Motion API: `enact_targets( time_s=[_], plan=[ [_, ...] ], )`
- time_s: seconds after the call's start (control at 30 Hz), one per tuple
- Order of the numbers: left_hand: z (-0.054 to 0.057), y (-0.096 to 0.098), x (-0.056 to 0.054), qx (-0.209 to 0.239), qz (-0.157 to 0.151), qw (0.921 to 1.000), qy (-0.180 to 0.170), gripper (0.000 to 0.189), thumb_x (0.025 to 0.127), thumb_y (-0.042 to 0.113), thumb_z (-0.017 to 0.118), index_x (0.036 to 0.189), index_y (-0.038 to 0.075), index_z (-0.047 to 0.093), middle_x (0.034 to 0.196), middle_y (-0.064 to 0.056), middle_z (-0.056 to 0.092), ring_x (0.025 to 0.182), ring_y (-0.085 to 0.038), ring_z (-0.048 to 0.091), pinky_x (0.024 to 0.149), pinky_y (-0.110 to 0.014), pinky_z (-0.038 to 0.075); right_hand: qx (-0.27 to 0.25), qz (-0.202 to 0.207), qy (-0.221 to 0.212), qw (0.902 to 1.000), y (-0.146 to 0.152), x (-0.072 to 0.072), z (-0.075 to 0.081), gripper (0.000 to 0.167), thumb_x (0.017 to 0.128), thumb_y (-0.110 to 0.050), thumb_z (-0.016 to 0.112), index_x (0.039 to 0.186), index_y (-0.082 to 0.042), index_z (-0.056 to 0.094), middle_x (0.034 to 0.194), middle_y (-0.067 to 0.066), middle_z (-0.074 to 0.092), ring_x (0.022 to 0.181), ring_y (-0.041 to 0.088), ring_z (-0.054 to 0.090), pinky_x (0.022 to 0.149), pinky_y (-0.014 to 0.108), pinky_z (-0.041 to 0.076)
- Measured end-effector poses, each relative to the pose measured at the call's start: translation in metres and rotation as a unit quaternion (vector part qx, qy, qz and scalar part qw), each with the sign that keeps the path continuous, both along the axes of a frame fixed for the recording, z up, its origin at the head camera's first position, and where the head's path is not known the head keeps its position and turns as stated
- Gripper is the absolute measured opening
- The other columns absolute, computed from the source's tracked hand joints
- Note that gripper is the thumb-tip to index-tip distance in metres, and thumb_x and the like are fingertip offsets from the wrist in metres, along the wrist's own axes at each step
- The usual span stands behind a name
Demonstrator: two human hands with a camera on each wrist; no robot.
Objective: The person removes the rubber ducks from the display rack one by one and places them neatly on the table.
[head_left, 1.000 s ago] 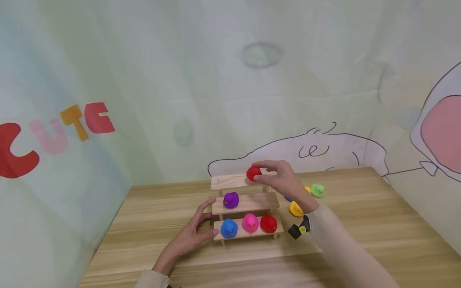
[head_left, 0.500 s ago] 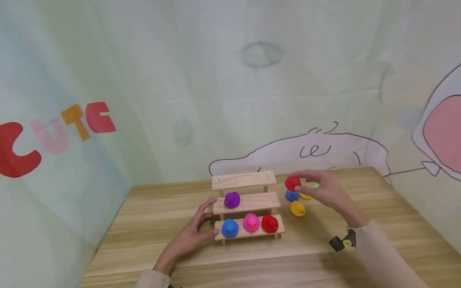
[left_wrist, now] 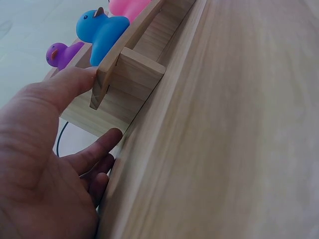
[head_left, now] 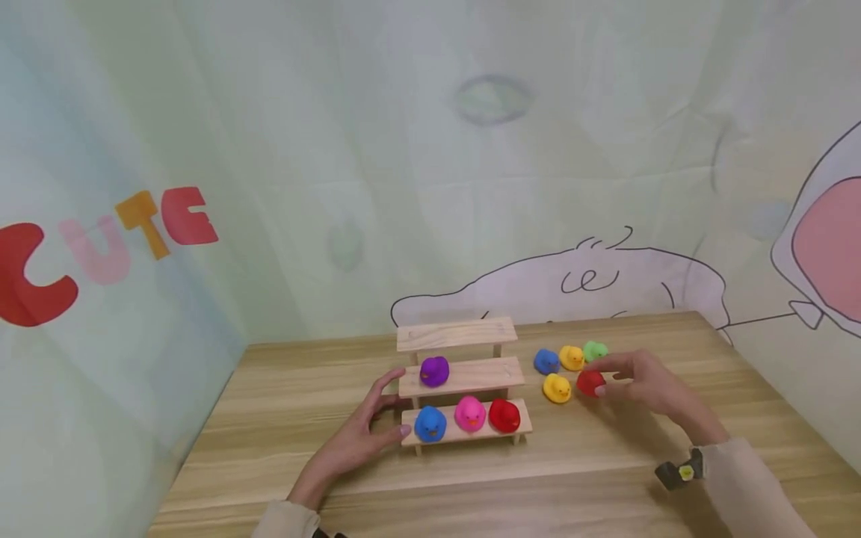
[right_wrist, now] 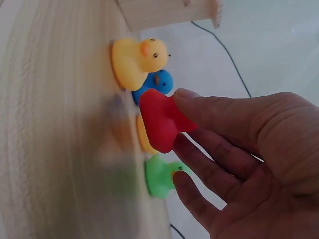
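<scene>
My right hand [head_left: 649, 382] pinches a red rubber duck [head_left: 591, 383] between thumb and fingers, low over the table to the right of the rack; whether the duck touches the tabletop I cannot tell. At the left side of the three-tier wooden rack [head_left: 484, 373], my left hand [head_left: 359, 433] lies with its thumb against the end of the bottom shelf and a fingertip by the middle shelf. On the bottom shelf sit a blue duck [head_left: 430, 424], a pink duck [head_left: 470, 413] and another red duck [head_left: 505, 415]. A purple duck [head_left: 434, 370] occupies the middle shelf's left end.
Near the held duck stand a dark blue duck [head_left: 546, 362], a yellow duck [head_left: 572, 358], a second yellow duck [head_left: 557, 388] and a green duck [head_left: 595, 351]. The wooden table [head_left: 303, 396] meets a printed curtain [head_left: 303, 187] at the back.
My right hand has carried the red duck from the rack's top shelf rightward and down to the loose ducks. The left hand has stayed at the rack's left side.
</scene>
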State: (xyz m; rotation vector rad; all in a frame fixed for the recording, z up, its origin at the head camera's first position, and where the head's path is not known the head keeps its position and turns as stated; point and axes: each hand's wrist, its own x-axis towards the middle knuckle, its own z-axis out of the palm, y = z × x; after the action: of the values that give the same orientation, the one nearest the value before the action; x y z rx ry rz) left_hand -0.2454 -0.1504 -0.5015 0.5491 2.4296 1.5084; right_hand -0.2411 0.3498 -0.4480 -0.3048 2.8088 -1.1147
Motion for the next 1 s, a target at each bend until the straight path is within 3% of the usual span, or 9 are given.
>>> enact_targets(
  time_s=[0.3,0.5,0.6,0.73,0.9,1.0],
  plan=[
    [-0.005,-0.001,0.000,0.009,-0.011,0.9999,0.001,0.089,0.099,0.027,0.079,0.167,0.045,0.024,0.160,-0.021,0.055,0.154,-0.042,0.048,0.126,-0.078,0.020,-0.026,0.009,-0.010,0.9996,0.001,-0.006,-0.020,0.036,0.092,-0.013,0.082,0.128,-0.010,0.078,0.134,0.017,0.077,0.132,0.047,0.066,0.109,0.065,0.054],
    [-0.004,-0.002,-0.002,0.006,-0.019,0.9997,0.017,0.087,0.100,0.028,0.078,0.167,0.044,0.024,0.159,-0.021,0.056,0.153,-0.042,0.049,0.126,-0.077,0.023,-0.029,-0.005,0.000,0.9996,-0.001,-0.006,-0.021,0.040,0.093,-0.014,0.082,0.132,-0.009,0.075,0.140,0.022,0.072,0.132,0.052,0.065,0.107,0.063,0.056],
    [-0.002,-0.002,-0.002,0.006,-0.017,0.9997,0.019,0.087,0.100,0.027,0.078,0.166,0.043,0.024,0.158,-0.020,0.057,0.152,-0.040,0.050,0.127,-0.077,0.022,-0.031,-0.020,0.008,0.9993,-0.002,-0.007,-0.013,0.045,0.096,-0.022,0.080,0.138,-0.011,0.071,0.144,0.020,0.070,0.134,0.050,0.064,0.107,0.062,0.057],
    [-0.001,-0.002,-0.002,0.008,-0.015,0.9997,0.019,0.086,0.100,0.026,0.078,0.166,0.043,0.025,0.157,-0.020,0.058,0.152,-0.040,0.051,0.127,-0.077,0.021,-0.056,-0.033,0.018,0.9977,-0.016,-0.008,0.008,0.051,0.098,-0.033,0.080,0.143,-0.013,0.067,0.146,0.015,0.070,0.135,0.045,0.065,0.108,0.059,0.057],
    [-0.002,-0.002,-0.002,0.008,-0.016,0.9997,0.014,0.086,0.100,0.027,0.078,0.166,0.044,0.025,0.158,-0.020,0.057,0.152,-0.040,0.051,0.127,-0.077,0.021,-0.067,-0.022,0.036,0.9969,-0.057,-0.006,0.036,0.049,0.098,-0.042,0.078,0.141,-0.022,0.068,0.144,0.010,0.072,0.134,0.040,0.066,0.105,0.056,0.059],
    [-0.002,-0.001,-0.001,0.007,-0.018,0.9998,0.011,0.087,0.100,0.027,0.077,0.167,0.044,0.024,0.159,-0.021,0.056,0.152,-0.041,0.050,0.126,-0.077,0.021,-0.091,0.001,0.049,0.9946,-0.085,-0.007,0.047,0.044,0.098,-0.040,0.078,0.138,-0.025,0.069,0.141,0.005,0.073,0.133,0.036,0.067,0.107,0.056,0.058]
  ],
)
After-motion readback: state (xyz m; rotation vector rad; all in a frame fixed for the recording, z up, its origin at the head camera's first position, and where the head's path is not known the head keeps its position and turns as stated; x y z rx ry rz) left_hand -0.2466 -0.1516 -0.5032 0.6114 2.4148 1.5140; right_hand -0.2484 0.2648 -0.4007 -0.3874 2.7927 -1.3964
